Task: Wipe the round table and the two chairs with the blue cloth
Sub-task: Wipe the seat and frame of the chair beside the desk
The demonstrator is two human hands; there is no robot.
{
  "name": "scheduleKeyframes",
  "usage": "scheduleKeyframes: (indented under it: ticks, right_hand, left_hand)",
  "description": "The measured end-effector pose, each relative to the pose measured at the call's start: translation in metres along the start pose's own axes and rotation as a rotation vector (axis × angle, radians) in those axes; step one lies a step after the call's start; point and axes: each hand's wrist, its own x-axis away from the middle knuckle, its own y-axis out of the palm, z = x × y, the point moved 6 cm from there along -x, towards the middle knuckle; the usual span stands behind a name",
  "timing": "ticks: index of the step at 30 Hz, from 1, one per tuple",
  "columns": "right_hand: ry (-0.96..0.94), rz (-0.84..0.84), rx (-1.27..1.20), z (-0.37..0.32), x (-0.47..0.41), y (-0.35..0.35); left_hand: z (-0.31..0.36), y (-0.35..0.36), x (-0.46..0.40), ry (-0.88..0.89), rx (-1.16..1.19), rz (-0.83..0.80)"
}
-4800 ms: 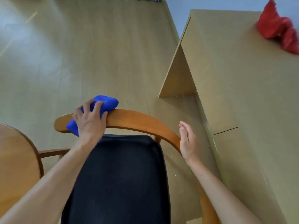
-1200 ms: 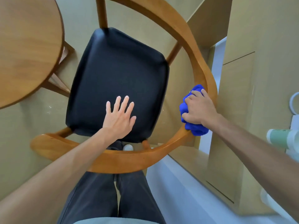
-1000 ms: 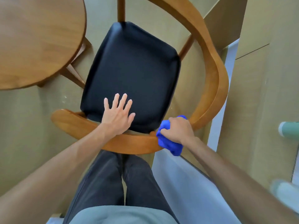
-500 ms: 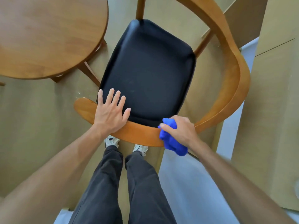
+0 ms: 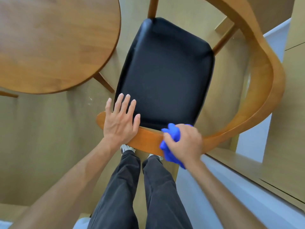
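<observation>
A wooden chair (image 5: 262, 100) with a black seat and a curved backrest rail stands below me. My right hand (image 5: 186, 144) grips the bunched blue cloth (image 5: 171, 138) against the near part of that rail. Flat on the rail's left end lies my left hand (image 5: 121, 119), fingers straight and reaching over the seat's edge. The round wooden table (image 5: 54, 43) fills the upper left. Only one chair is in view.
Light wooden cabinets (image 5: 295, 129) stand close on the right, with a pale floor strip beside them. My legs in dark trousers (image 5: 132, 187) stand just behind the chair. A table leg (image 5: 105, 83) slants toward the seat.
My right hand has slid the cloth along the rail from the right curve toward the near middle. The left hand moved from the seat onto the rail's left end.
</observation>
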Motion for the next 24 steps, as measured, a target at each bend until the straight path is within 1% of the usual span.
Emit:
scheduleKeyframes:
  ticks: [3,5,7,9,12,14,16,17,20,22,24]
  right_hand:
    - [-0.083,0.040,-0.159,-0.081,0.009,0.025]
    - [-0.187,0.026,-0.244,-0.097,0.009,0.027]
    - [-0.328,-0.005,-0.248,-0.073,0.012,0.018]
    - [-0.382,-0.004,-0.208,-0.022,0.015,-0.001]
    - [-0.277,0.034,-0.117,0.051,0.007,-0.026]
    - [-0.177,0.089,-0.074,0.064,0.004,-0.029]
    - [-0.117,0.142,-0.085,0.039,0.010,-0.021]
    - [-0.123,0.149,-0.112,0.015,0.015,-0.013]
    - [-0.159,0.098,-0.191,-0.053,0.026,0.012]
    - [-0.202,0.083,-0.241,-0.069,0.026,0.017]
    - [-0.287,0.038,-0.270,-0.063,0.024,0.016]
  left_hand:
    - [-0.007,-0.012,0.000,-0.060,0.189,0.115]
    - [-0.012,-0.018,-0.001,-0.118,0.310,0.173]
    - [-0.010,-0.018,-0.001,-0.104,0.292,0.171]
    - [-0.008,-0.015,-0.001,-0.091,0.258,0.150]
    - [-0.009,-0.010,-0.002,-0.100,0.226,0.128]
    - [-0.009,-0.008,-0.003,-0.102,0.207,0.114]
    - [-0.008,-0.007,-0.003,-0.098,0.193,0.109]
    - [-0.008,-0.007,-0.003,-0.097,0.185,0.104]
    - [-0.009,-0.007,-0.004,-0.121,0.165,0.092]
    - [-0.009,-0.008,-0.004,-0.130,0.171,0.093]
    - [-0.008,-0.010,-0.004,-0.126,0.177,0.098]
